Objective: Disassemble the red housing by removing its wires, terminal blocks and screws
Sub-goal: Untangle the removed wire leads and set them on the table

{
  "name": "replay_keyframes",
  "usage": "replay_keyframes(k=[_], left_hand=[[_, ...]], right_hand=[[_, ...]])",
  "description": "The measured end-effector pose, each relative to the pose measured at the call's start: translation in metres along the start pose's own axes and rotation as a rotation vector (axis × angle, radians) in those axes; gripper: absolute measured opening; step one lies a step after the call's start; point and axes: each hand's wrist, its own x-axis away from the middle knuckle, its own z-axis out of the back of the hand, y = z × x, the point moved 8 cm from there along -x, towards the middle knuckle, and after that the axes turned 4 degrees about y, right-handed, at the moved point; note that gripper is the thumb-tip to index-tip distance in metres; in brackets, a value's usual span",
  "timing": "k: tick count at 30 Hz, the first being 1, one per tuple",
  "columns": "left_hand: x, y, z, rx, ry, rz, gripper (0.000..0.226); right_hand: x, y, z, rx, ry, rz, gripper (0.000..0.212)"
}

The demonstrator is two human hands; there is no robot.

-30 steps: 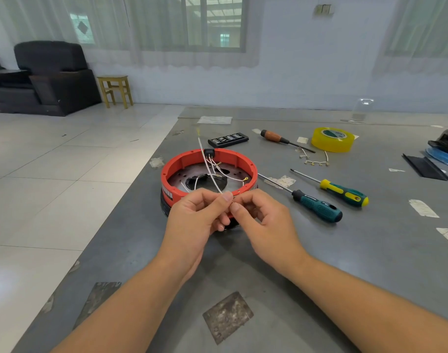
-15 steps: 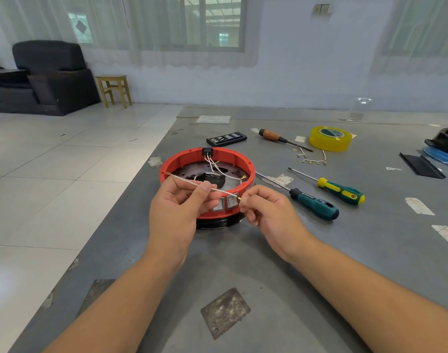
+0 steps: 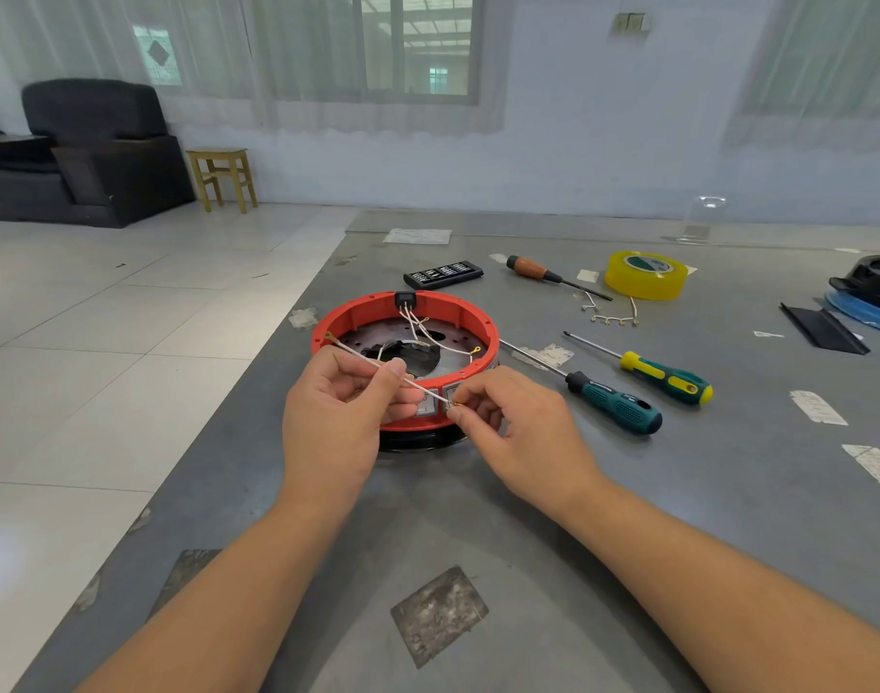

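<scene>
The red housing (image 3: 358, 312), a round ring on a black base, sits on the grey table just beyond my hands. A black terminal block (image 3: 405, 299) is clipped on its far rim, with white wires (image 3: 440, 343) running from it into the ring. A loose white wire (image 3: 363, 359) with ring lugs at both ends is stretched in front of the housing. My left hand (image 3: 333, 417) pinches its middle. My right hand (image 3: 518, 427) pinches its right end lug.
To the right of the housing lie a teal screwdriver (image 3: 613, 402), a yellow-green screwdriver (image 3: 668, 380), a wooden-handled screwdriver (image 3: 533, 268), a yellow tape roll (image 3: 645, 275) and removed wires (image 3: 613, 318). A black bit case (image 3: 443, 275) lies behind. The table's left edge drops to tiled floor.
The wire went from upright between my close fingers to stretched out sideways. My hands moved apart, the left one to the left.
</scene>
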Motion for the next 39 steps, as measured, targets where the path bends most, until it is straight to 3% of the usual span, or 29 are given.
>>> replay_keyframes(k=[12, 19, 23, 26, 32, 39], left_hand=[[0.001, 0.002, 0.002, -0.007, 0.05, -0.01, 0.018], [0.009, -0.005, -0.016, 0.001, -0.12, 0.055, 0.005], [0.009, -0.006, -0.015, -0.017, -0.111, 0.053, 0.009], [0.007, -0.004, -0.013, -0.023, -0.085, 0.043, 0.009], [0.007, -0.004, -0.011, -0.049, -0.082, 0.041, 0.009], [0.01, 0.004, -0.013, -0.277, -0.084, -0.13, 0.008]], right_hand=[[0.001, -0.012, 0.004, 0.121, 0.023, 0.096, 0.014], [0.005, 0.002, -0.004, -0.12, 0.002, -0.072, 0.013], [0.004, 0.002, -0.005, -0.124, 0.006, -0.057, 0.008], [0.004, 0.001, -0.002, -0.09, 0.03, -0.043, 0.014], [0.004, -0.009, 0.003, 0.028, 0.038, 0.052, 0.006], [-0.003, -0.008, 0.016, 0.006, 0.119, 0.016, 0.007]])
